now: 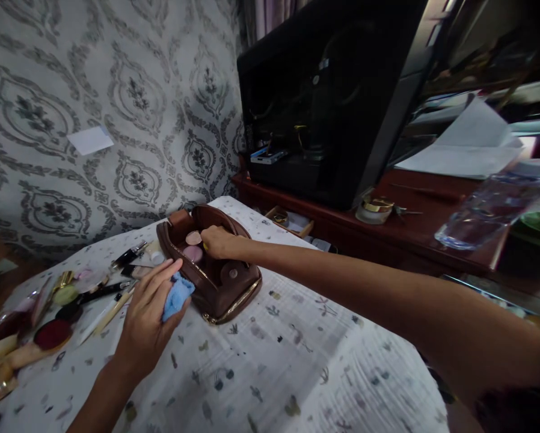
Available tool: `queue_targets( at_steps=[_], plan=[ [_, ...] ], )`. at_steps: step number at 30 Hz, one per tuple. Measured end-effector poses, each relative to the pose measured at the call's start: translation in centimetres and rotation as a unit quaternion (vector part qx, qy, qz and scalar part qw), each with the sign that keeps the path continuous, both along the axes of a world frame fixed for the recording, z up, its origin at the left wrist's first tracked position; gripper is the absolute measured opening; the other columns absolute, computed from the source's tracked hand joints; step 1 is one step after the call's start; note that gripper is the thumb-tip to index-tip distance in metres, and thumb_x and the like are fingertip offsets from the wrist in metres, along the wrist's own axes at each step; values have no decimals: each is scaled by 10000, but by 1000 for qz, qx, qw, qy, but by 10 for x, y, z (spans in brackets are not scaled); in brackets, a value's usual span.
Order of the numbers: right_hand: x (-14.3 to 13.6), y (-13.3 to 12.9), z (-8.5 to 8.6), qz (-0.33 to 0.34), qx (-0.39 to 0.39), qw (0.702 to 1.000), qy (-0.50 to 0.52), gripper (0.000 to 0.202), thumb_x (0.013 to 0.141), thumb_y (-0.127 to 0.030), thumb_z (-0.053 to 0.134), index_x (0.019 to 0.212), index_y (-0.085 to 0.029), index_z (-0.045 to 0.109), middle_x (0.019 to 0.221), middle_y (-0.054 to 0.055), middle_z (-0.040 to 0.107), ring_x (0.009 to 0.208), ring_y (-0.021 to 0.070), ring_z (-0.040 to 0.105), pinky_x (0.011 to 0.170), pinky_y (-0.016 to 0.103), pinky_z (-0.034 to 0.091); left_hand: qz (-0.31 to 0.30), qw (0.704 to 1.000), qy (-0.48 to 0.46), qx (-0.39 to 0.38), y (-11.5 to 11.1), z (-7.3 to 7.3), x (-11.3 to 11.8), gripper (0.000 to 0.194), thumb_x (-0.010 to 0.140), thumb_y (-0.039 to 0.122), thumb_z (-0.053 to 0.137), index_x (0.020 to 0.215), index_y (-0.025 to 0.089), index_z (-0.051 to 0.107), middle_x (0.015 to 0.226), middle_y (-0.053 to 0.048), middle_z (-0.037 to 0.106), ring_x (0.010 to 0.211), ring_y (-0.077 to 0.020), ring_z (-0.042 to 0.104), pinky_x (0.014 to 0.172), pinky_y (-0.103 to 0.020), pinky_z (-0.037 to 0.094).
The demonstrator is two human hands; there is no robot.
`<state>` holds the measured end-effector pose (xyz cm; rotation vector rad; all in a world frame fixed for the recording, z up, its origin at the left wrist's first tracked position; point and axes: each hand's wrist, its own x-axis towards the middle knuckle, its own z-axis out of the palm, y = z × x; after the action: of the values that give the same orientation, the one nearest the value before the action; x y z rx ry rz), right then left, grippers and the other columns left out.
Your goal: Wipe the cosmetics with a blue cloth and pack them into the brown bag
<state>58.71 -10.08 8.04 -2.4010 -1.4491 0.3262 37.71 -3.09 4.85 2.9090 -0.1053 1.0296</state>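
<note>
A brown makeup bag [227, 300] with a gold zip lies unzipped on the patterned cloth. My right hand [220, 242] reaches into it with fingers curled; a bit of yellow shows at the fingertips, but what they hold is mostly hidden. Near those fingers, inside the bag, are a pale round compact [193, 238] and a pinkish round one [192, 254]. My left hand [146, 307] is beside the bag's near left side, keeping a crumpled blue cloth [178, 296] between thumb and palm, with its fingers stretched forward.
Several cosmetics and brushes lie left of the bag, including a dark red round item [52, 334] and a black pen-like item [105, 291]. Behind stands a black screen [315, 108] on a reddish-brown cabinet, with a glass jar [373, 210] and a clear bottle [481, 207].
</note>
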Motion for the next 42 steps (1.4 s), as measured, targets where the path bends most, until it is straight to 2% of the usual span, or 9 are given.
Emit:
queue_targets(
  at_steps=[5,9,16,26,32,35,39,42],
  plan=[
    [7,21,-11,-29,-23,999,7,334,778,-132,702,1108,-93,729,1096,202,741,1036,315,718,804,298,587,-18,1000,-18,-9,-1,-4,1,111,974,244,500,1054,188,552,1383,-143,573,1325,-278,481,1075,-420,407],
    [9,35,-23,-34,-16,999,18,348,750,-149,739,1099,-156,741,1074,144,761,994,283,736,774,257,588,-22,999,-25,-8,0,-6,1,95,966,214,504,1048,192,545,1367,-144,579,1313,-280,488,1070,-438,415],
    [15,35,-36,-43,-6,998,42,375,715,-155,772,1085,-109,738,1072,163,756,943,280,746,717,232,574,-28,999,-28,-14,0,-7,2,38,943,195,522,972,205,546,1388,-127,574,1321,-289,491,1082,-461,421],
    [21,45,-49,-30,23,998,46,381,749,-193,732,1129,-178,740,1087,112,761,972,291,739,700,220,565,-30,999,-32,-15,0,-8,3,24,948,195,524,962,196,544,1388,-127,571,1323,-273,488,1093,-424,412],
    [18,40,-43,-36,16,998,41,424,693,-214,792,1111,-172,735,1058,116,762,954,292,739,720,242,564,-18,999,-29,-15,-1,-8,2,42,947,216,517,967,211,554,1377,-130,583,1311,-291,503,1062,-471,446],
    [15,35,-37,-47,7,998,37,468,685,-237,806,1135,-158,705,1107,142,737,994,299,722,758,271,567,-16,999,-29,-12,-1,-8,2,47,951,218,516,977,203,553,1379,-140,581,1315,-286,502,1064,-450,450],
    [10,27,-31,-43,6,999,19,608,718,-299,792,1277,-162,596,1275,183,635,1149,325,648,872,351,554,-20,999,-33,-10,-1,-8,2,52,950,209,521,983,192,557,1388,-144,574,1318,-279,498,1065,-418,447],
    [9,22,-33,5,26,1000,-2,561,818,-282,701,1348,-219,529,1436,157,505,1298,308,538,1001,421,494,-21,999,-34,-5,-1,-8,3,95,957,211,513,1039,196,560,1395,-142,564,1314,-277,496,1057,-425,450]
  ],
)
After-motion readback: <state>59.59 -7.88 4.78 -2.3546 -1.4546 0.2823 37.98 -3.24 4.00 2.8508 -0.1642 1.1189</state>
